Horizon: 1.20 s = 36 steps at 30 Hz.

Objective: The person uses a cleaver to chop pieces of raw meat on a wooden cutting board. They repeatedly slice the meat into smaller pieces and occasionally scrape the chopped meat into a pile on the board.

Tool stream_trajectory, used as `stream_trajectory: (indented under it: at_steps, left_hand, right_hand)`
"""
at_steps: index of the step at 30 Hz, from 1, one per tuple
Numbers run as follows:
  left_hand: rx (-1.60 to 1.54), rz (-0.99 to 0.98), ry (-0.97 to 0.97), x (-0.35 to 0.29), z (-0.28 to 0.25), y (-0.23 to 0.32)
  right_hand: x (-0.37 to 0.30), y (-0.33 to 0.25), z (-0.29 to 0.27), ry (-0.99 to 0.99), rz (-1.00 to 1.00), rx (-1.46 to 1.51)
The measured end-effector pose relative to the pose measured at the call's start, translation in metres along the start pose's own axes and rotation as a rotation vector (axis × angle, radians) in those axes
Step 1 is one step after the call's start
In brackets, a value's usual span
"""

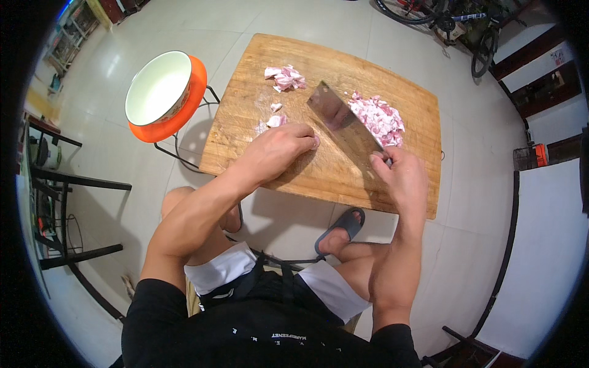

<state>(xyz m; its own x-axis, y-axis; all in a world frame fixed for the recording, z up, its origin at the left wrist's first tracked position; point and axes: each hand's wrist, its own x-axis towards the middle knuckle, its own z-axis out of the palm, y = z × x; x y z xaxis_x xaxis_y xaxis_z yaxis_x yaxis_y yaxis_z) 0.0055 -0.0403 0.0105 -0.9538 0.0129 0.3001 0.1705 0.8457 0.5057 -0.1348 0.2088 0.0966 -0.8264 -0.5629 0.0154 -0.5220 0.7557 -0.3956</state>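
Note:
My right hand (402, 175) grips the handle of a broad metal cleaver (345, 119). Its blade slants up and to the left, over the wooden board (331, 58). My left hand (279, 150) rests on the board left of the blade, fingers curled round a small piece of pink meat (316, 143) that shows only in part. A heap of diced meat (383, 119) lies to the right of the blade, partly hidden by it. Larger meat pieces (285, 78) sit near the far left edge, with smaller meat bits (276, 120) just beyond my left hand.
A white bowl (156, 86) stands on an orange stool (197, 76) left of the board. Dark metal legs of furniture (86, 179) jut in at the left. A bicycle (451, 27) is at the far right. My slippered foot (340, 232) is below the board's near edge.

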Motion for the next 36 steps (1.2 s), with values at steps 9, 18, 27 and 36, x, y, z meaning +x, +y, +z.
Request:
stream_trajectory:
  at_steps: [9,18,27,36]
  left_hand:
    - [0.186,0.109,0.055,0.002,0.008,0.003]
    - [0.054,0.046,0.082,-0.001,0.015,0.002]
    - [0.023,0.004,0.044,0.006,0.010,0.004]
    - [0.095,0.054,0.071,0.003,0.018,-0.001]
  right_hand:
    - [-0.013,-0.020,-0.005,-0.041,-0.094,-0.074]
    - [-0.021,-0.021,-0.007,-0.060,-0.216,-0.232]
    - [-0.003,-0.063,0.023,-0.077,-0.231,-0.266]
    - [-0.027,-0.035,-0.002,-0.131,-0.223,-0.344]
